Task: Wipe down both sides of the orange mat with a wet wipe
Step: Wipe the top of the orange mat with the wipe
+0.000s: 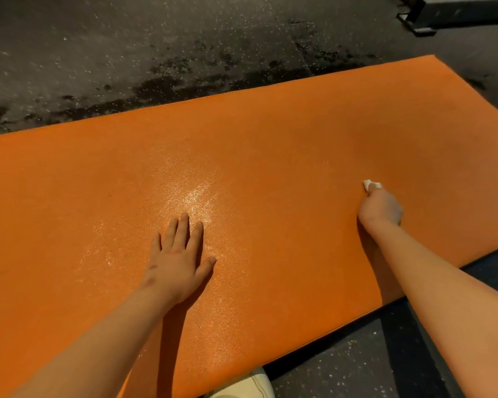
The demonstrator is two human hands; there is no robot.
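Partly glistening, the orange mat [270, 139] lies flat — left fingers [182, 229] spread, right fingers [375, 195] clutching a wipe [371, 185].

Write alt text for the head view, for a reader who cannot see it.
A person's right hand presses a white wet wipe onto an orange mat on a dark speckled floor. The left hand lies flat on the mat, near a glistening patch.
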